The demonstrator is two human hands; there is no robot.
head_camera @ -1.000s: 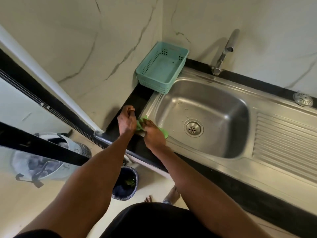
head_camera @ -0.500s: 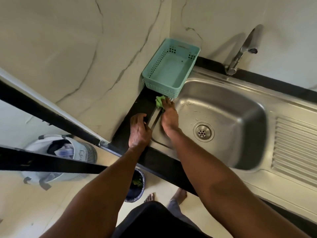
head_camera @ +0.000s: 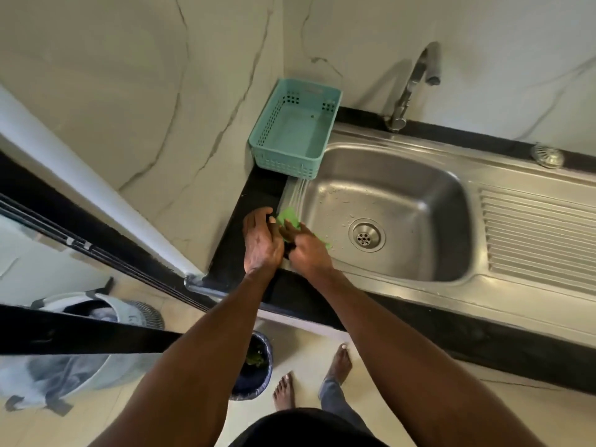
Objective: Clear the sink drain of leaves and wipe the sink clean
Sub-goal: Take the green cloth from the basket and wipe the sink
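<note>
A stainless steel sink (head_camera: 403,175) with a round drain (head_camera: 366,236) is set in a black counter. Small wet bits speckle the basin near the drain. My right hand (head_camera: 308,250) presses a green cloth (head_camera: 287,218) onto the sink's left rim. My left hand (head_camera: 259,240) lies flat on the black counter just beside it, fingers spread, touching the cloth's edge. The drain opening shows no leaves.
A teal plastic basket (head_camera: 295,127) stands at the counter's back left corner. The tap (head_camera: 416,82) rises behind the basin, a metal strainer cap (head_camera: 547,155) lies at the back right. On the floor below: a dark bin (head_camera: 253,366) holding green leaves, and a mop bucket (head_camera: 80,343).
My right hand has pulled the green cloth back along the left rim from near the basket toward the front. The left hand stayed on the counter.
</note>
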